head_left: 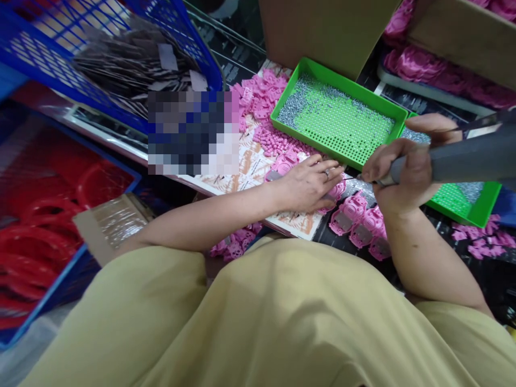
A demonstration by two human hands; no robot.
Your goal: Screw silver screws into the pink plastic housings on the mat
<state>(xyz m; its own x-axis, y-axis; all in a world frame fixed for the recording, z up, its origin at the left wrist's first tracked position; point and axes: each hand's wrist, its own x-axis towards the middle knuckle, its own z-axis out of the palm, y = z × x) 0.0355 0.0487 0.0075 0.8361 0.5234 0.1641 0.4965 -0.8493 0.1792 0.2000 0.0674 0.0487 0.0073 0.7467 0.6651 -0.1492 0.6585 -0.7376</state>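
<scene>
My right hand (407, 172) is wrapped round a grey electric screwdriver (467, 158). Its thin bit points left, toward the fingers of my left hand (308, 185). That hand, with a ring on one finger, presses on a pink plastic housing (337, 189), fingers above and thumb below; most of the housing is hidden under it. Another pink housing with a grey plate (282, 164) lies just behind the left hand. Several more assembled pink housings (350, 212) sit in a row below the screwdriver bit.
A green perforated tray (342, 121) of small metal screws stands behind my hands, a second green tray (486, 207) at the right. Loose pink parts (262, 94) are piled at the back. A blue basket (213, 64) of flat packets and a crate of red rings (44, 242) are leftward.
</scene>
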